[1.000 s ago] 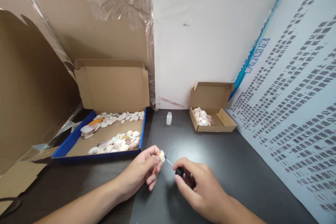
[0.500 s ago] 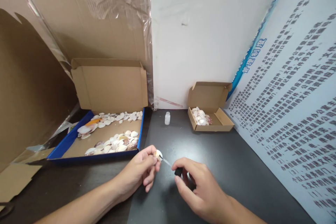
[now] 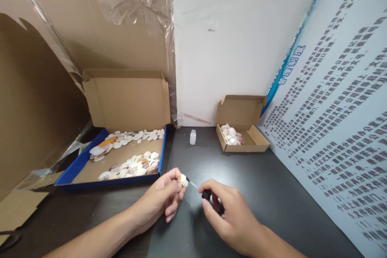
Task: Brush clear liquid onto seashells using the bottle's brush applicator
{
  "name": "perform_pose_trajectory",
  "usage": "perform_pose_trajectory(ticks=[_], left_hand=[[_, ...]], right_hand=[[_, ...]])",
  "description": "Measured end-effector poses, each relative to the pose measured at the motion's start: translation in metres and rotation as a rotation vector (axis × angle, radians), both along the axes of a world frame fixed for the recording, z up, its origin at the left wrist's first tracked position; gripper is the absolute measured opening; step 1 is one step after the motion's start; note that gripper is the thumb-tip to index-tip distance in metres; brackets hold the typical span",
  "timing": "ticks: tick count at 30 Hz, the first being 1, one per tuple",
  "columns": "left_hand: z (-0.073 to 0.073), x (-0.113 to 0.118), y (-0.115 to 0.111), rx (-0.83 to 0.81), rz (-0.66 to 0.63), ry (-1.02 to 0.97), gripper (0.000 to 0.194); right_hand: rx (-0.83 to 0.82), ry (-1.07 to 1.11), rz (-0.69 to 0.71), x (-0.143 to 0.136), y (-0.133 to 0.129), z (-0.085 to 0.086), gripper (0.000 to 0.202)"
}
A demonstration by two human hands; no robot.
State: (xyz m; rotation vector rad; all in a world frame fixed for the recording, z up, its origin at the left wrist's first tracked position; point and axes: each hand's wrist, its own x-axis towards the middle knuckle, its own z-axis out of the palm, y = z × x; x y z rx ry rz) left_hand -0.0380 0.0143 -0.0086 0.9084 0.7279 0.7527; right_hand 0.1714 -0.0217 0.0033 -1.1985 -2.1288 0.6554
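Note:
A small white and brownish shell (image 3: 182,180) is pinched between the thumb and fingers of my left hand (image 3: 165,195). My right hand (image 3: 225,209) grips the black cap (image 3: 206,194) of a brush applicator. From the cap a thin clear stem (image 3: 194,184) points left, its dark tip at the right edge of the shell. Behind both hands, a small bottle (image 3: 192,137) with whitish contents stands upright and uncapped on the dark table.
At the left, an open blue-edged box (image 3: 162,151) holds several shells in two groups. An open brown box (image 3: 242,148) with white and pinkish shells sits at the back right. Cardboard, a white panel (image 3: 196,48) and a printed board (image 3: 341,129) surround the table.
The brush tip has shifted from over the shell's face to its right edge. The shell looks slightly turned in my left hand. My right hand has barely moved.

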Motion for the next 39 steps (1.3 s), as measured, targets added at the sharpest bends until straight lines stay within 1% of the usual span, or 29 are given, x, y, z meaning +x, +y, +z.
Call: perform_pose_trajectory(ticks=[2,3,9,13,15,18,21,25,29,33,36,38,39], left_hand=[[0.0006,0.0003,-0.0001,-0.001,0.001,0.01,0.021],[0.0008,0.0004,-0.0003,-0.001,0.001,0.014,0.021],[-0.0001,0.0012,-0.0012,0.002,0.002,0.042,0.029],[-0.0005,0.0017,-0.0009,0.011,-0.001,0.061,0.031],[-0.0006,0.0019,-0.0004,0.013,-0.006,0.068,0.032],[-0.0022,0.0015,0.0005,0.022,-0.02,0.055,0.033],[-0.0049,0.0003,0.0009,0.044,-0.038,0.047,0.031],[-0.0061,-0.0004,0.001,0.052,-0.048,0.049,0.031],[-0.005,-0.0002,0.0007,0.054,-0.045,0.048,0.031],[-0.0042,-0.0004,-0.0004,0.046,-0.051,0.031,0.032],[-0.0027,0.0,-0.0011,0.042,-0.045,0.028,0.031],[-0.0016,0.0007,-0.0013,0.038,-0.025,0.031,0.03],[-0.0011,0.0011,-0.0014,0.037,-0.006,0.032,0.03]], right_hand=[[-0.007,0.004,-0.033,0.001,0.0011,0.0006,0.015],[-0.001,0.011,-0.027,0.0013,0.0012,0.0007,0.015],[0.047,0.032,0.061,0.0006,-0.0019,-0.0005,0.021],[0.124,0.123,0.097,0.0017,-0.0024,0.0008,0.021],[0.137,0.134,0.112,0.0026,-0.0021,0.0019,0.02],[0.063,0.079,0.077,0.0029,-0.0017,0.0023,0.018],[0.001,0.103,0.038,0.0025,-0.0015,0.0013,0.017],[0.018,0.12,0.043,0.0023,-0.0012,-0.0002,0.018],[-0.011,0.133,-0.012,0.0033,-0.0016,-0.0006,0.014],[0.047,0.15,0.045,0.0035,-0.0019,0.0004,0.018],[0.007,0.103,0.009,0.0026,-0.0007,0.0007,0.016],[-0.021,0.114,-0.019,0.0025,-0.0002,0.0003,0.014],[-0.024,0.128,-0.01,0.0025,-0.0002,0.0,0.014]])
